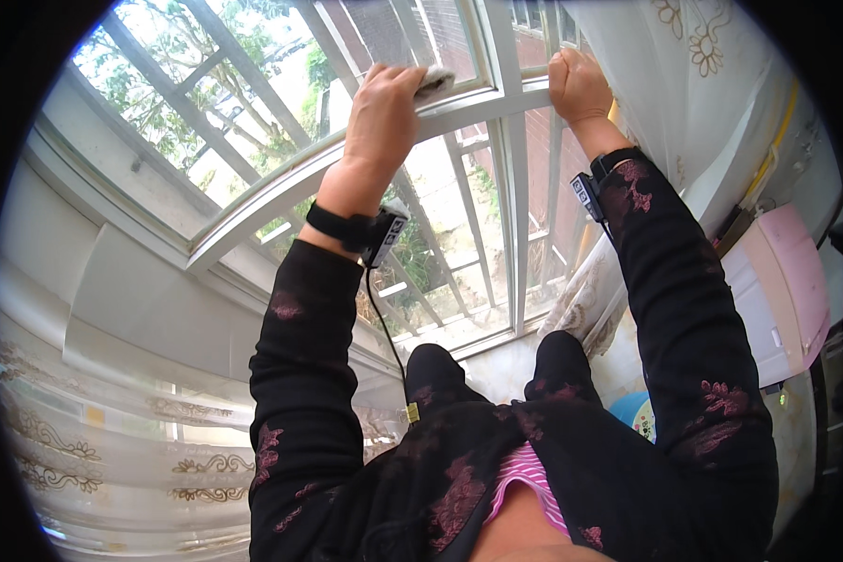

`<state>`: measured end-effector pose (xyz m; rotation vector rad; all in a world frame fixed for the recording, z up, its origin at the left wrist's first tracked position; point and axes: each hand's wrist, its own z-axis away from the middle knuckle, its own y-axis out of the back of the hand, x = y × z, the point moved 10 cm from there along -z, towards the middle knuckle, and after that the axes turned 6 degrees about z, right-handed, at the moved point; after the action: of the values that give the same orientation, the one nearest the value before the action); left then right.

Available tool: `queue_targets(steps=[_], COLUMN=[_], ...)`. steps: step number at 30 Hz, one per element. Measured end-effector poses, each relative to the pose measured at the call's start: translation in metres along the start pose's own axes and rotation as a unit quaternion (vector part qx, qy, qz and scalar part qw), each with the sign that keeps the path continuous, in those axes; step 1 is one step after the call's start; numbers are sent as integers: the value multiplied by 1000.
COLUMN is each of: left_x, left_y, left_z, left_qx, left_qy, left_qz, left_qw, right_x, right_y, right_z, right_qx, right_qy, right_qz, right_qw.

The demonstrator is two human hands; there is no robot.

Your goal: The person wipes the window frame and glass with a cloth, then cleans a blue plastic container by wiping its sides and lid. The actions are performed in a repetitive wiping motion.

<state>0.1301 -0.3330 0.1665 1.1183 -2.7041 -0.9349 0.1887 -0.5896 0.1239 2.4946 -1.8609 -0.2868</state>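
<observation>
My left hand [385,109] is closed around a greyish, fluffy cloth [435,83]. The cloth rests at the lower edge of an upper window pane, by the white crossbar [456,116] of the window frame. To the right, my right hand [580,86] is curled in a fist over the end of the crossbar, next to the sheer white curtain [653,91]. Its fingertips are hidden. Each wrist wears a black strap with a small box; a cable [386,316] runs down from the left one.
Beyond the glass stand metal bars [253,77], with trees outside. At the right are a pink and white cover [780,288] and a yellow pole [780,140]. A blue round object [629,411] sits low by my right leg. Patterned sheer curtain [133,449] hangs at the left.
</observation>
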Motion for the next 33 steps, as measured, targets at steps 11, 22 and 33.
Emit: queue_targets(steps=[11, 22, 33], left_x=[44, -75, -138], left_y=[-34, 119, 224], left_z=[13, 170, 251], left_qx=[56, 112, 193], left_qy=[0, 57, 188], left_qz=[50, -127, -236], left_qw=[997, 984, 934], right_x=[14, 17, 6], right_y=[-14, -11, -3], right_z=[-2, -1, -3], right_qx=[-38, -11, 26], right_qy=[11, 4, 38], right_qz=[82, 70, 83], right_qw=[996, 997, 995])
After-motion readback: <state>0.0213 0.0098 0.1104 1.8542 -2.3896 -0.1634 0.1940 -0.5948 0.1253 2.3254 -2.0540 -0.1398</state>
